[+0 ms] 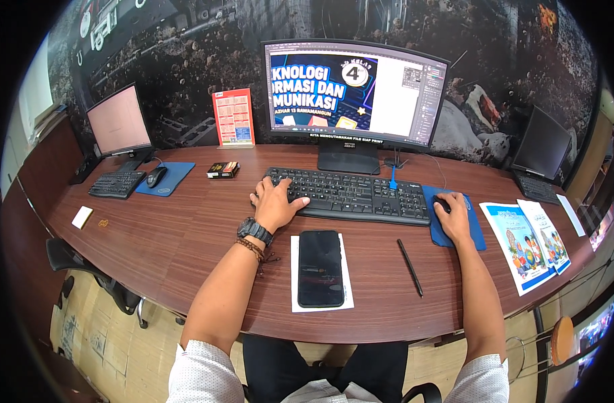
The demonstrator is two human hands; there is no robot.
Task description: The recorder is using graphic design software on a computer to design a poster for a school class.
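Note:
My left hand (pixel 277 203) rests with spread fingers on the left end of a black keyboard (pixel 350 193), its thumb near the front edge. A dark watch and a beaded bracelet circle that wrist. My right hand (pixel 454 216) is curled over a black mouse (pixel 443 203) on a blue mouse pad (pixel 477 225). Behind the keyboard stands a curved monitor (pixel 354 94) showing a colourful cover design in an editing program. In front of the keyboard a black phone (pixel 321 269) lies on white paper (pixel 349 292). A dark pen (pixel 410 267) lies between the phone and my right forearm.
Printed booklets (pixel 522 245) lie at the right edge. At left are a second monitor (pixel 119 121), keyboard (pixel 117 184) and mouse (pixel 157 176). A small box (pixel 223 170) and red sign (pixel 233 117) stand left of the main monitor. Another dark screen (pixel 542 144) is far right.

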